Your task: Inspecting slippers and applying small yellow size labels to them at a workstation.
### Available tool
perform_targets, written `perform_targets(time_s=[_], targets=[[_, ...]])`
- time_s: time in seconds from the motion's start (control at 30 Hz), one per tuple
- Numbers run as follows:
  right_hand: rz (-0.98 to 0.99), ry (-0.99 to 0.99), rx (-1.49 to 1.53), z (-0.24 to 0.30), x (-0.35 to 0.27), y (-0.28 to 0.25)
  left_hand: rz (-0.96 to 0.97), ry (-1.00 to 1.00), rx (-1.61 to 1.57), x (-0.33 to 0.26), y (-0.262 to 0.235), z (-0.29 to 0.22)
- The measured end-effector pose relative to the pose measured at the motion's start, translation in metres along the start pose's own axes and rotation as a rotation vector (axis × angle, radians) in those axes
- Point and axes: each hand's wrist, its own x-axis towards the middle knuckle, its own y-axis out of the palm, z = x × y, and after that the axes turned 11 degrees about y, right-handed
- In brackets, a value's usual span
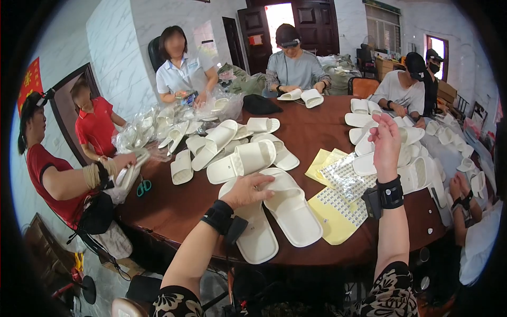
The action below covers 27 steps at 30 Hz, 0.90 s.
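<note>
**Left hand [247, 191] laid on a pair of cream slippers [297, 221], fingers loosely spread**

The left hand's fingertips touch the strap [284, 186] of the right slipper, and its palm covers much of the left slipper's front. The right hand [385, 141] is raised at the right of the yellow sticker sheets [334, 215], fingers half curled; whether it pinches anything small I cannot tell.

The pair lies just left of the sticker sheets, down and to the left from the right hand; the left hand is clearly nearer. Both slippers lie sole down, side by side, toes pointing away from the person and slightly left, heels toward the person, long axes roughly parallel.

Farther out, one slipper heap [240, 157] lies beyond the sticker sheets to the left, another [420, 171] to their right.
</note>
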Motion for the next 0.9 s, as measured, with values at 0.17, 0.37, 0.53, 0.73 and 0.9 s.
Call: perform_targets(time_s=[0.17,0.37,0.53,0.73,0.9], targets=[[0.018,0.182,-0.054,-0.026,-0.008,-0.007,0.063,-0.021,0.088,0.002,0.000,0.002],[0.237,0.266,-0.324,-0.045,-0.023,0.008,0.033,-0.002,0.118,0.001,0.001,-0.002],[0.354,0.370,-0.531,-0.051,-0.030,0.014,-0.005,-0.010,0.082,0.001,0.001,-0.002],[0.800,0.072,-0.966,-0.067,-0.032,-0.001,-0.023,-0.216,-0.117,0.000,0.009,0.001],[0.952,0.194,-1.056,-0.065,-0.038,-0.001,-0.102,-0.125,-0.125,0.000,0.014,-0.004]])
